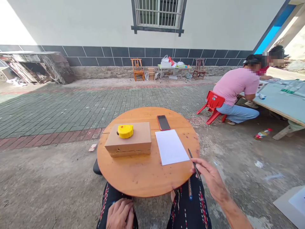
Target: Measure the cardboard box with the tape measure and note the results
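My right hand pinches a dark pen at the right edge of the round wooden table. The pen's upper end is near the right corner of a white sheet of paper. Just below that hand, a patterned stick with a blue tip shows between the table edge and my right thigh. My left hand lies on my left thigh with its fingers laid over the cloth, holding nothing. On the table's left half sits a closed cardboard box, topped by a yellow tape measure. Behind the paper is a phone.
To the right, a person in a pink shirt sits on a red chair at a long light-blue table, beside another person. A bottle lies on the ground. Wooden chairs and a small table stand along the wall.
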`<act>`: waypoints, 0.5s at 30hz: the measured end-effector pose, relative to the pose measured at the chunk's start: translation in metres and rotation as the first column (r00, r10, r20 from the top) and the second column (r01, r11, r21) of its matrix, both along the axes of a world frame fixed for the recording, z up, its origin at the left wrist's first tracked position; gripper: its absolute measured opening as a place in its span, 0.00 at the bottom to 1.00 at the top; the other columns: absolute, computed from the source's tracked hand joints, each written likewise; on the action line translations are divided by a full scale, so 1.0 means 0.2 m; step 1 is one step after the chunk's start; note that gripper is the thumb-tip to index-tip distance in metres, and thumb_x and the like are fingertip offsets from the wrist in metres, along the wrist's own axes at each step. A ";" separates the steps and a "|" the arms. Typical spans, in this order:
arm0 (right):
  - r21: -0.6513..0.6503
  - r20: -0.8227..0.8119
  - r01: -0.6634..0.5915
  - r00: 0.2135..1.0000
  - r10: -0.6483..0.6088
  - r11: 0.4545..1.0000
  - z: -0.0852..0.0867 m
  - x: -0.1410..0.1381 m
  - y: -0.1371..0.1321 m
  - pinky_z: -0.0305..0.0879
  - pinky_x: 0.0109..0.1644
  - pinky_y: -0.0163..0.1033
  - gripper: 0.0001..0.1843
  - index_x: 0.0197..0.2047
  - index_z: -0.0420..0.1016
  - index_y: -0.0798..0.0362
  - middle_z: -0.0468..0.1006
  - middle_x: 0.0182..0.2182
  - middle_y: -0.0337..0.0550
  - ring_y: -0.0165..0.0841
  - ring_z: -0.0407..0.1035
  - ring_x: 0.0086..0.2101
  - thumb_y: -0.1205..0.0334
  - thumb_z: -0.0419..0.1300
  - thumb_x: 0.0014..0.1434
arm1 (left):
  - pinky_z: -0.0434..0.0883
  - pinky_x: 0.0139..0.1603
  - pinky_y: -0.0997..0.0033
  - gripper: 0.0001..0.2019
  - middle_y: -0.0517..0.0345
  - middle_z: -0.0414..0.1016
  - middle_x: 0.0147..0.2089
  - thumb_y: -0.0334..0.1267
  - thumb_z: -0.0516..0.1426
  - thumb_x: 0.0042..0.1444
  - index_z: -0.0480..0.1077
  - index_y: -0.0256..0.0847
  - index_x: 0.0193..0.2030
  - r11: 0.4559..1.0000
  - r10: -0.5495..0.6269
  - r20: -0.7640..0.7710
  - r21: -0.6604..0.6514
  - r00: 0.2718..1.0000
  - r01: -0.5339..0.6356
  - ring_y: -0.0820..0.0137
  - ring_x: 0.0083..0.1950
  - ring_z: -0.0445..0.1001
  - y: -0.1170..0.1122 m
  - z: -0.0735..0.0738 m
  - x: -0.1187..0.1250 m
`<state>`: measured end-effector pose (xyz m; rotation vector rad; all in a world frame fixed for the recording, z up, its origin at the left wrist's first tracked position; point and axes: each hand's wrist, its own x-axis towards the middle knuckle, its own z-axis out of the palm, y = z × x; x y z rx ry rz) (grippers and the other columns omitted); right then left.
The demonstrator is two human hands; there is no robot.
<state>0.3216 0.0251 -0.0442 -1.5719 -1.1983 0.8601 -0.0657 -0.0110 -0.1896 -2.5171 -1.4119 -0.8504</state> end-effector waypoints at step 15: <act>0.116 -0.555 0.398 0.786 -0.273 0.910 -0.13 -0.25 -0.16 0.65 0.25 0.36 0.21 0.42 0.76 0.52 0.71 0.20 0.34 0.30 0.68 0.22 0.42 0.65 0.57 | 0.73 0.45 0.65 0.12 0.61 0.83 0.41 0.31 0.52 0.62 0.77 0.47 0.39 0.998 0.054 -0.021 -0.038 0.998 -0.055 0.66 0.45 0.80 -0.02 0.01 0.04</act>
